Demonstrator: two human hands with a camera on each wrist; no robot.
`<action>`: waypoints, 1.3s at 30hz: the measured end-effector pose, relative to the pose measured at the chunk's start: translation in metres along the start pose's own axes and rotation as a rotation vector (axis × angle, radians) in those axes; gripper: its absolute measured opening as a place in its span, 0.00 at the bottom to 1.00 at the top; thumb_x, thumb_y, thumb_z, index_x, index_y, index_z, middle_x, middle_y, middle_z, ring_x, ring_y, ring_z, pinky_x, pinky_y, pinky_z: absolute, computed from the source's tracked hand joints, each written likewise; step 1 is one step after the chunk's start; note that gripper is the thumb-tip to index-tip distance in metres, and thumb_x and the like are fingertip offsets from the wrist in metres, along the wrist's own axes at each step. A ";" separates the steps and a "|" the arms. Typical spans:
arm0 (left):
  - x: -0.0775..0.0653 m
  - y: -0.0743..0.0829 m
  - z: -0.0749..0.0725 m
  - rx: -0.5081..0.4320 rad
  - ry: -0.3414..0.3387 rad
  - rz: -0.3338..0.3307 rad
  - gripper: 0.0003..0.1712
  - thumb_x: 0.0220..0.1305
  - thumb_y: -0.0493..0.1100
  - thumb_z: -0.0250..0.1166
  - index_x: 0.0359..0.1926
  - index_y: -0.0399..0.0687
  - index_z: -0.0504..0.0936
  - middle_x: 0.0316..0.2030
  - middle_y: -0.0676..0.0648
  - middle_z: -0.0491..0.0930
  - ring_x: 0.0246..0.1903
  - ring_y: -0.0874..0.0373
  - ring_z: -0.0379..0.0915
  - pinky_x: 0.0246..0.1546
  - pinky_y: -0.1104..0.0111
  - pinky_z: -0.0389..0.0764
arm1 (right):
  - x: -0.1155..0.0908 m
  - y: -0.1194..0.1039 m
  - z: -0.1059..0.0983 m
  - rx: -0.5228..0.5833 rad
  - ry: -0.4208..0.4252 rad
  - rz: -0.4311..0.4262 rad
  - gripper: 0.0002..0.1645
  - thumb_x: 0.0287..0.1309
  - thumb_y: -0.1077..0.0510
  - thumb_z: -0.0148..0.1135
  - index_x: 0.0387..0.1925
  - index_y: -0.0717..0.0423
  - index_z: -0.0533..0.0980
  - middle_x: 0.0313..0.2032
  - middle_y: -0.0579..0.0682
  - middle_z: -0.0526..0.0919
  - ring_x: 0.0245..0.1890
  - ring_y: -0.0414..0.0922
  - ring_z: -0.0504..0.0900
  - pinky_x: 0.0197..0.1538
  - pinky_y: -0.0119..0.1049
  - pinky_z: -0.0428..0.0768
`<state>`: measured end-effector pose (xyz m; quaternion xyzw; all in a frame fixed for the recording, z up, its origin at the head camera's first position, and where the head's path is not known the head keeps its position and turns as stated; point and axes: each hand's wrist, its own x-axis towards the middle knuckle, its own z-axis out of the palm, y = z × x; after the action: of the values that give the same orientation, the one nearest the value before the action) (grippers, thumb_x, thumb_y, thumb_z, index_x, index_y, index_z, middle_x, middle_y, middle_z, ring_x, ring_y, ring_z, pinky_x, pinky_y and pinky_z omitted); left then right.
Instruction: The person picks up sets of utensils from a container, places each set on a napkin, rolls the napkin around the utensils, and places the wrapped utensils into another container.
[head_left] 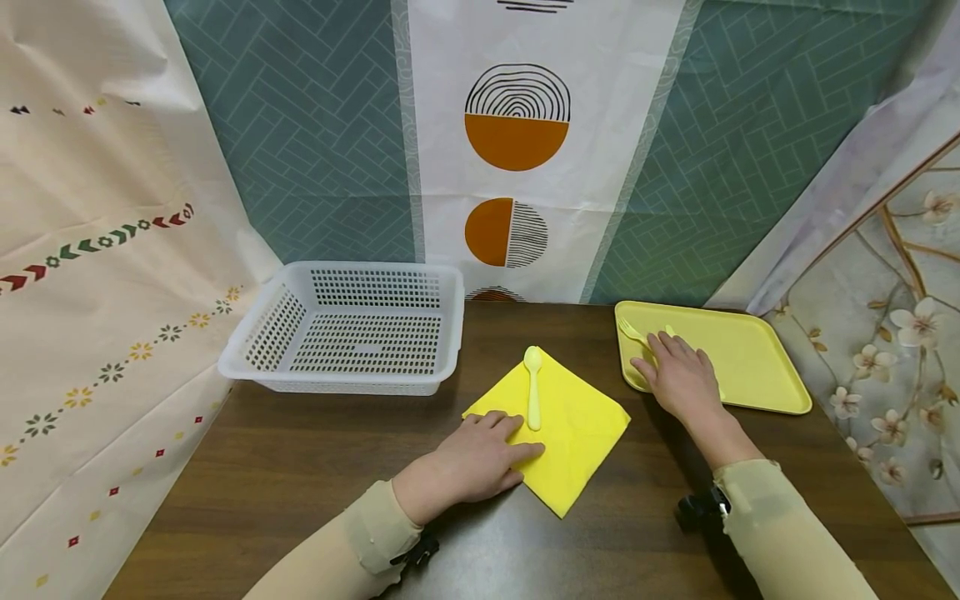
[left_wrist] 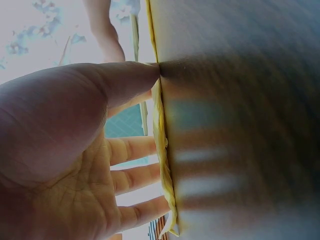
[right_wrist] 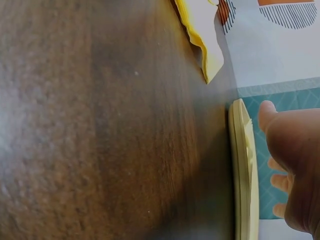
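A yellow napkin (head_left: 577,429), turned like a diamond, lies on the table with a pale yellow spoon (head_left: 534,396) on its upper left part, bowl pointing away. My left hand (head_left: 474,460) rests on the napkin's left side, fingertips touching it beside the spoon handle; in the left wrist view the thumb and fingers are spread along the napkin's edge (left_wrist: 162,135). Over the left part of a yellow tray (head_left: 757,354) is my right hand (head_left: 684,379), fingers loosely extended. A pale yellow fork (head_left: 633,332) lies in the tray near its fingers, and another slim utensil is mostly hidden under the hand.
A white perforated plastic basket (head_left: 345,387) stands at the back left of the brown wooden table (head_left: 300,467). Patterned cloth (head_left: 330,125) hangs behind the table, and more printed covering borders the left and right sides.
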<state>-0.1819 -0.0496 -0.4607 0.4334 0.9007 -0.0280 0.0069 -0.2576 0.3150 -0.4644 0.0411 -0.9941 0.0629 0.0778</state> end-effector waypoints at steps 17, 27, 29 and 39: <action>0.000 0.000 0.000 0.008 0.003 0.005 0.27 0.71 0.59 0.60 0.70 0.75 0.72 0.67 0.46 0.70 0.63 0.47 0.66 0.54 0.48 0.73 | 0.002 0.006 0.009 -0.011 0.015 0.019 0.41 0.75 0.38 0.47 0.71 0.66 0.63 0.69 0.71 0.63 0.68 0.69 0.60 0.65 0.70 0.57; 0.000 0.000 0.000 0.009 0.008 0.011 0.27 0.71 0.59 0.60 0.70 0.74 0.72 0.67 0.46 0.70 0.63 0.47 0.66 0.54 0.49 0.73 | 0.003 0.006 0.014 -0.009 0.012 0.044 0.40 0.75 0.38 0.47 0.69 0.67 0.65 0.67 0.70 0.65 0.67 0.70 0.61 0.64 0.70 0.57; 0.000 0.000 -0.001 0.008 0.005 0.010 0.27 0.71 0.59 0.60 0.70 0.74 0.72 0.67 0.46 0.70 0.63 0.47 0.66 0.54 0.49 0.73 | 0.003 0.006 0.015 -0.010 0.022 0.047 0.40 0.74 0.38 0.48 0.68 0.68 0.66 0.66 0.70 0.67 0.66 0.70 0.63 0.64 0.70 0.59; 0.001 0.000 0.000 0.005 -0.003 0.004 0.27 0.71 0.59 0.60 0.70 0.75 0.71 0.67 0.47 0.69 0.63 0.47 0.65 0.55 0.48 0.73 | 0.004 0.005 0.018 -0.014 0.089 0.042 0.35 0.73 0.42 0.54 0.62 0.70 0.72 0.58 0.70 0.75 0.60 0.69 0.70 0.59 0.68 0.65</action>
<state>-0.1824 -0.0492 -0.4608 0.4353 0.8997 -0.0311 0.0074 -0.2650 0.3174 -0.4822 0.0167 -0.9907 0.0595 0.1209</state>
